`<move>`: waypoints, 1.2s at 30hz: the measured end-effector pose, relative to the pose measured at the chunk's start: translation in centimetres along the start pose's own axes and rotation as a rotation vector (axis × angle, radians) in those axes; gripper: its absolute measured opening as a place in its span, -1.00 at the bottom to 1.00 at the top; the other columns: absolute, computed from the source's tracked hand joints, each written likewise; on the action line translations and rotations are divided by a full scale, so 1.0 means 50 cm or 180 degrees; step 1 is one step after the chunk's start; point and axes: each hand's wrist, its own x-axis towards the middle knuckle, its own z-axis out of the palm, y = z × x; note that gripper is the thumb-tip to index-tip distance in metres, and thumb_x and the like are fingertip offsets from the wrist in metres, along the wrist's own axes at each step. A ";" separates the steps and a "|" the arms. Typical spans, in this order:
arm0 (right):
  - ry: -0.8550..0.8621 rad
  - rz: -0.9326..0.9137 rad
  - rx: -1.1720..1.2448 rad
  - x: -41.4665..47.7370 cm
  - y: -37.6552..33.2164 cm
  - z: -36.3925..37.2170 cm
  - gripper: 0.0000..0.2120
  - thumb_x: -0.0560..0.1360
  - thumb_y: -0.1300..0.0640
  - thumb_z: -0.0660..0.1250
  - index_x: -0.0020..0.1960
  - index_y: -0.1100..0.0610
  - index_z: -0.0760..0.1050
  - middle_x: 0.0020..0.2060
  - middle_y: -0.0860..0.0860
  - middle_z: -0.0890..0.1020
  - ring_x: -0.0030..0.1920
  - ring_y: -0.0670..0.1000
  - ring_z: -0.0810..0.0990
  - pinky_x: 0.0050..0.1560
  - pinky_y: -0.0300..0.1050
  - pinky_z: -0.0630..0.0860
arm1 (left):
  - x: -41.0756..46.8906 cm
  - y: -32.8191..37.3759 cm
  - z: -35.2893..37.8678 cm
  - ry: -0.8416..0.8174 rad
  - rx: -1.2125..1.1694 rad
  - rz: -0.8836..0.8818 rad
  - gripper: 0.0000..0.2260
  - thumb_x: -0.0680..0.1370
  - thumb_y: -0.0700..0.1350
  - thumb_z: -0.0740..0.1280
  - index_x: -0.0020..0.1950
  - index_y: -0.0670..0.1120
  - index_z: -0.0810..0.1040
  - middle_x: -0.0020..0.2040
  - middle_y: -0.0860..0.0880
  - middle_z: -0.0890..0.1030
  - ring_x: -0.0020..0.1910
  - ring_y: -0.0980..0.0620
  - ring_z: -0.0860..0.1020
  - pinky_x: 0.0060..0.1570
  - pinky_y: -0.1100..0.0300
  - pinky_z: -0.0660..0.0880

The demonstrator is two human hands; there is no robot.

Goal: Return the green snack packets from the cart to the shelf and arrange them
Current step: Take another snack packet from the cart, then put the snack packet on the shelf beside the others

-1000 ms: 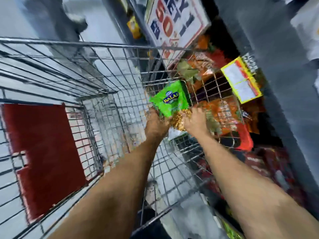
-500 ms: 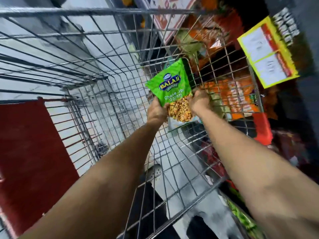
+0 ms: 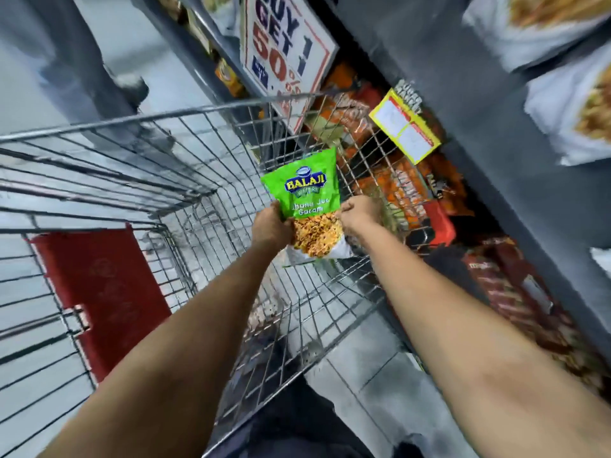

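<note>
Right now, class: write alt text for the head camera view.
Two bare hands, left hand and right hand, hold a green snack packet upright inside a wire cart. Shelves of orange packets stand to the right.

The green packet (image 3: 302,196) you hold reads "BALAJI" in yellow letters on a blue badge, with a smaller word under it too blurred to read. Lower down, white letters end in "Garam"; the line above that is smeared. The white sign (image 3: 286,47) hanging off the shelf says "BUY", "GET 1" and "50%" in red and dark blue. The yellow tag (image 3: 405,127) carries print you cannot make out.
</note>
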 end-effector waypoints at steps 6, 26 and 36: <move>0.0201 -0.0187 0.0701 -0.138 -0.016 -0.055 -0.90 0.43 0.17 0.42 -0.06 0.12 0.60 -0.02 0.12 0.67 -0.25 -0.02 0.51 -0.22 -0.30 0.36 | -0.094 0.063 -0.118 0.0294 0.0396 0.0669 -0.80 0.49 -0.16 0.33 0.09 -0.17 0.51 0.02 -0.28 0.64 0.05 -0.27 0.59 -0.03 -0.03 0.51; 0.2289 -0.0498 0.2548 -0.401 0.209 -0.398 -0.91 0.47 0.16 0.34 -0.21 0.07 0.49 -0.25 0.00 0.59 -0.16 0.02 0.55 -0.16 -0.17 0.39 | -0.409 0.453 -0.065 0.0496 0.0567 0.3295 -0.83 0.56 -0.07 0.28 0.13 -0.04 0.51 -0.06 -0.15 0.68 -0.03 -0.22 0.61 -0.18 0.03 0.49; 0.3340 -0.0012 0.2665 -0.537 0.541 -0.576 -0.96 0.50 0.20 0.32 -0.13 0.11 0.49 -0.22 0.02 0.56 -0.16 0.01 0.50 -0.17 -0.23 0.32 | -0.662 0.613 0.221 -0.0266 0.0155 0.3944 -0.86 0.53 -0.09 0.31 0.07 -0.03 0.52 -0.09 -0.09 0.70 -0.02 -0.19 0.63 -0.13 0.00 0.52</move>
